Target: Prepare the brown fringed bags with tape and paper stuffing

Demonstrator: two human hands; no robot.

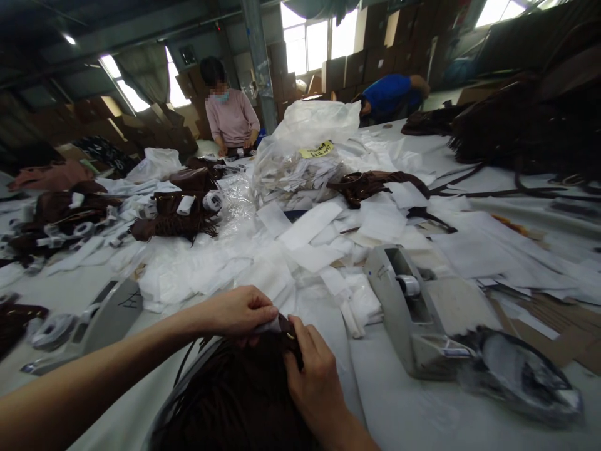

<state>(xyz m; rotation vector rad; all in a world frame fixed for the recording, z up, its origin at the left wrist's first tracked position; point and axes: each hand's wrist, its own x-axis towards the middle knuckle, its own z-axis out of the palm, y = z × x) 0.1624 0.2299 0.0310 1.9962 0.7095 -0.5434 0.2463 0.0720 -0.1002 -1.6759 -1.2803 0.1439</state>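
Observation:
A dark brown bag [235, 394] stands right below my hands at the table's near edge, its lower part cut off by the frame. My left hand [244, 311] is closed in a pinch at the bag's top, with a bit of white wrapping under the fingers. Facing it, my right hand [312, 363] grips a brown strap [287, 332] with a small gold-coloured fitting. The strap's end lies between the two hands. Fingers hide part of the wrapping.
Grey tape dispensers stand at right [408, 313] and left [110, 313]. White foam sheets [312, 225], a clear plastic sack [300, 169] of paper slips and brown fringed bags [178, 213] cover the table. Across it, a person in pink [232, 119] works; another wears blue [392, 94].

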